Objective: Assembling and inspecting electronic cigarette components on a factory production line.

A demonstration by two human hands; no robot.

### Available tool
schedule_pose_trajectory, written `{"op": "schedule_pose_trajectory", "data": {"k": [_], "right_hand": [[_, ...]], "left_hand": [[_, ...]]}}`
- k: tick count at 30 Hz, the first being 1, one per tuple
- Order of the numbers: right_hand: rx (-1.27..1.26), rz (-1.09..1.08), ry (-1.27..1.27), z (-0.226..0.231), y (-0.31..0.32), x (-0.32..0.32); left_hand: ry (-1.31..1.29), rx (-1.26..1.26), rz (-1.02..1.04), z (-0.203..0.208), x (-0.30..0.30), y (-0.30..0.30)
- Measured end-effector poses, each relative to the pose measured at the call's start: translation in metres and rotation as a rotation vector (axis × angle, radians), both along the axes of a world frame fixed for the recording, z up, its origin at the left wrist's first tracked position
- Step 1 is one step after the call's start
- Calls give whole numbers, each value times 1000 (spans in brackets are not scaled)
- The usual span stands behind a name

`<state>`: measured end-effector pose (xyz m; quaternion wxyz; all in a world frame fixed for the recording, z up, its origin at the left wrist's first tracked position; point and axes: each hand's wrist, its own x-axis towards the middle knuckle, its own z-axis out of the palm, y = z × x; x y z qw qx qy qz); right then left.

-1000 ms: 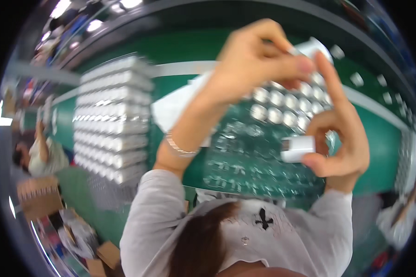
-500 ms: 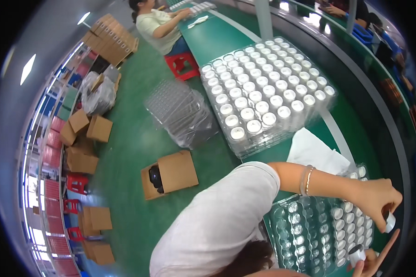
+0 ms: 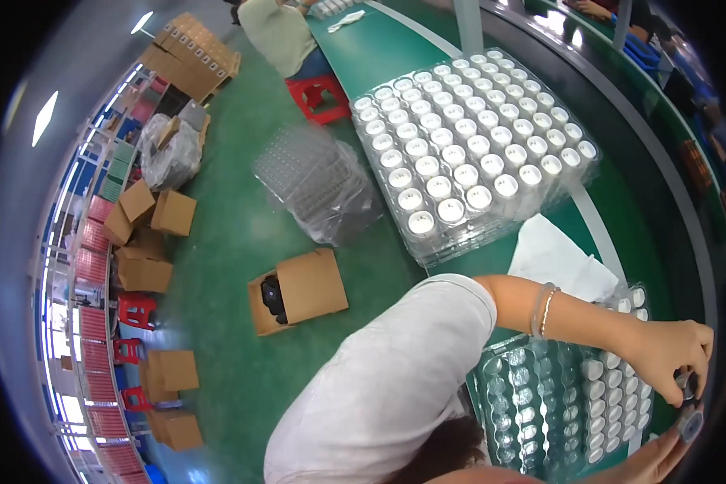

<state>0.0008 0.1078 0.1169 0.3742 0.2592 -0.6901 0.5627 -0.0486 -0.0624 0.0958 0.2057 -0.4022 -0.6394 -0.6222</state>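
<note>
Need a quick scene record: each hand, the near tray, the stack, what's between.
left hand: pinching a small dark piece, partly hidden
right hand: at a round-ended piece; grip unclear
near tray: clear plastic, white pieces on picture-right side
tray stack: clear plastic, white round tops showing
between: white sheet on green table

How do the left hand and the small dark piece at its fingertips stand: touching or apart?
Touching. The head view shows the left hand with its thumb and fingers closed around the small dark piece.
</note>
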Motion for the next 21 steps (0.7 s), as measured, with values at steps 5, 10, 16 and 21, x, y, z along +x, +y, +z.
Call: {"op": "schedule_pose_trajectory", "data": {"k": [5,10,16,21], "right_hand": [[23,-97,-138,-48,59,-16],[-67,7,-148,-49,71,-16],[-64,92,-124,-36,53,-11],[-136,252,21,-8,7,3]], "left_hand": [[78,234,-77,6,-1,8],[141,304,-100,4,0,18],[97,423,-110,4,3,22],[156,364,-79,9,7,17]]}}
